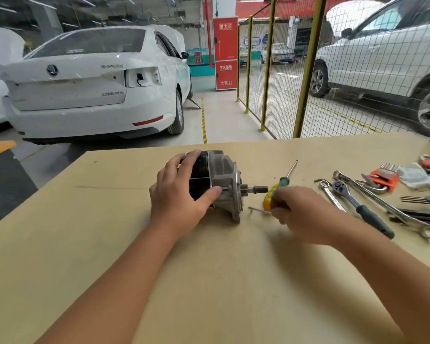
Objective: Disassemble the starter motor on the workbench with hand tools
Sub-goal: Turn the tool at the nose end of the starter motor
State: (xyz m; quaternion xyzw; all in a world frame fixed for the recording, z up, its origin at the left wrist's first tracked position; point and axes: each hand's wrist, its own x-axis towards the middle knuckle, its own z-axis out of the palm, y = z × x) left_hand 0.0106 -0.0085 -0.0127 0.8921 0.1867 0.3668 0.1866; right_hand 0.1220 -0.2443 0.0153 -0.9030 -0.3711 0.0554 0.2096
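- Workbench (109,244): tan board top that carries every item listed below; a white car (92,83) and a yellow-framed mesh fence (283,78) stand beyond its far edge.
- Starter motor (216,181): lies on its side near the middle of the workbench, black body to the left, grey cast housing to the right, shaft pointing right.
- Left hand (178,192): wrapped over the black body of the starter motor, fingers over the top, thumb pressed against the grey housing.
- Right hand (301,214): just right of the starter motor's shaft, low over the workbench, fingers curled toward a thin metal pin (258,210); blur hides whether they grip it.
- Ratchet wrench (360,209): right of the starter motor, beyond the right hand, dark handle toward the viewer.
- Long spanner (392,207): just right of the ratchet wrench.
- Screwdriver (277,186): yellow-and-green handle, beside the starter motor's shaft tip, blade pointing away.
- Hex key set (385,177): orange holder, far right of the starter motor.
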